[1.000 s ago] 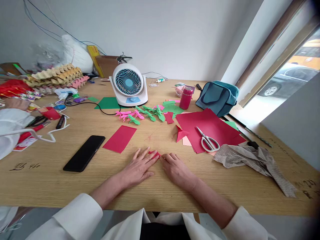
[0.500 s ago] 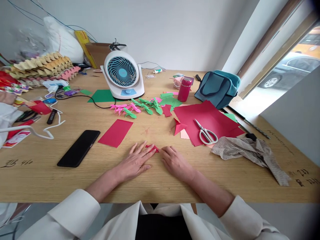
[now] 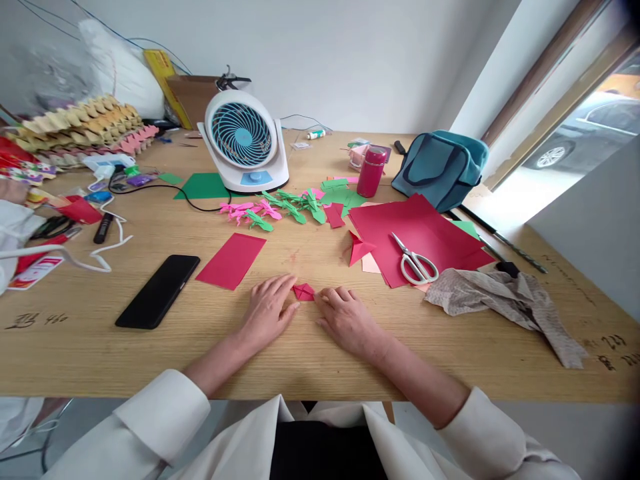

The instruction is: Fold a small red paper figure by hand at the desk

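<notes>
A small folded piece of red paper (image 3: 303,292) lies on the table between my hands, creases showing on its top. At its left edge, my left hand (image 3: 267,308) has bent fingers and a thumb closing about the corner. My right hand (image 3: 349,321) pinches the right corner, its other fingers curled and the palm down. Further back on the left is a flat red paper rectangle (image 3: 233,261). To the right, a folded red paper piece (image 3: 359,248) stands beside large red sheets (image 3: 440,240), with white-handled scissors (image 3: 416,262) resting on them.
A black phone (image 3: 159,291) lies at left. Behind are pink and green folded paper pieces (image 3: 293,208), a white fan (image 3: 245,137), a red flask (image 3: 371,172) and a teal bag (image 3: 437,170). A crumpled cloth (image 3: 480,292) lies at right; cables and clutter fill the far left.
My left hand has drawn back from lying flat over the folded paper to its left edge, uncovering its top. My right hand stays at the right corner. The view has shifted slightly.
</notes>
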A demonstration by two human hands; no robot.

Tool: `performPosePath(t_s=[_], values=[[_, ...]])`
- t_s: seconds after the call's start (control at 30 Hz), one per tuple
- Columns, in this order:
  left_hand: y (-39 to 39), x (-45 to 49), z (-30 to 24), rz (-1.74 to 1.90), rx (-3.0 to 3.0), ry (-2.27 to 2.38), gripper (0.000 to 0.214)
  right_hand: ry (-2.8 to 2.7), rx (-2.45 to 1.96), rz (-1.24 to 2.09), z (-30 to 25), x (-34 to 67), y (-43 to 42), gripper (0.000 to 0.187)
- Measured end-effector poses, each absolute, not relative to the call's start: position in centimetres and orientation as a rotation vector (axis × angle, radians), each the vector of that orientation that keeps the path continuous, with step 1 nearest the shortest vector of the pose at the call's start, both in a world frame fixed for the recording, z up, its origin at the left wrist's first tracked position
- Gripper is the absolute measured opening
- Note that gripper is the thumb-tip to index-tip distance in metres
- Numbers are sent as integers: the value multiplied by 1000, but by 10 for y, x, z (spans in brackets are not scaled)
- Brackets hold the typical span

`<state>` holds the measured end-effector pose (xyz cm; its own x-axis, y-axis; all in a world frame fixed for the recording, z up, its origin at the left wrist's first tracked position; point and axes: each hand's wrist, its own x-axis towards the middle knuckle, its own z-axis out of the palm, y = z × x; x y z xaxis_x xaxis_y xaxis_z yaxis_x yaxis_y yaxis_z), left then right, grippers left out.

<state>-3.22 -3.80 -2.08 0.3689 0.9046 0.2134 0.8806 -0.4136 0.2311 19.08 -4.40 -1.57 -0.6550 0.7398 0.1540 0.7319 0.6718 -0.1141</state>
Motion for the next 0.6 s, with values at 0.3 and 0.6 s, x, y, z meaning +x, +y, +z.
performPosePath(t_s=[0.3,0.6], values=[[-13,1,-3,285,2177,2016,30,-2687,-1201,49,-17,191,-47,47],[-1,0,0,604,1874,1534,19,-2513,-1095,351,-14,201,-44,31]])
